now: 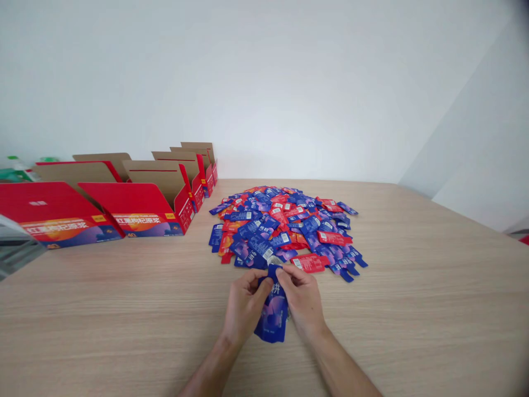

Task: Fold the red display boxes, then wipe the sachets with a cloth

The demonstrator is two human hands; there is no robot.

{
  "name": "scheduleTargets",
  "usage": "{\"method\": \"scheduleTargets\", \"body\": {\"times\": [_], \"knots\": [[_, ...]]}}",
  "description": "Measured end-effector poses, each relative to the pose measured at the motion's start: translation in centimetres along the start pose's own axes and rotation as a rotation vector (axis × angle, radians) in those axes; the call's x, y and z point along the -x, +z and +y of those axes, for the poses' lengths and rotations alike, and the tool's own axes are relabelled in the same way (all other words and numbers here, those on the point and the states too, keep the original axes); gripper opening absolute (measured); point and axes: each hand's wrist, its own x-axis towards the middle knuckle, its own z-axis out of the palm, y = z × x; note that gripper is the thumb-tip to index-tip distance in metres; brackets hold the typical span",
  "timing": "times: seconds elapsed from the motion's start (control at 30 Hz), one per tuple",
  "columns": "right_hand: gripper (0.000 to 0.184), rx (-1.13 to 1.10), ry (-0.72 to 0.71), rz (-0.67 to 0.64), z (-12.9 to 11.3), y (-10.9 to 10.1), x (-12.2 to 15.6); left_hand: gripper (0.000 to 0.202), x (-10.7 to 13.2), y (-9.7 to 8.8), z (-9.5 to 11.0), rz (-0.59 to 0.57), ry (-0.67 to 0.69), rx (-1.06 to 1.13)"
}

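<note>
A blue sachet [273,314] is held upright just above the wooden table [413,309], near its front edge. My left hand [243,309] pinches the sachet's top left corner and side. My right hand [303,303] pinches its top right corner. Both hands have their fingers closed on it. Right behind the hands lies a wide pile of blue and red sachets [285,229], spread flat over the middle of the table.
Several open red cardboard boxes [140,212] with brown flaps stand in a row at the left, running back to the white wall. A grey object [16,248] shows at the far left edge. Green-capped bottles [16,168] stand behind the boxes.
</note>
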Motion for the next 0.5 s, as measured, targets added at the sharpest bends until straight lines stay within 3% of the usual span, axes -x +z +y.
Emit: {"method": "scheduleTargets", "body": {"times": [0.3,0.5], "knots": [[0.024,-0.294,0.187,-0.024,0.7,1.1,0.5,0.018,-0.3,-0.7,0.2,-0.073,-0.030,0.124],[0.021,-0.317,0.212,-0.039,0.3,1.4,0.7,0.020,-0.4,-0.7,0.1,0.021,0.033,0.083]]}}
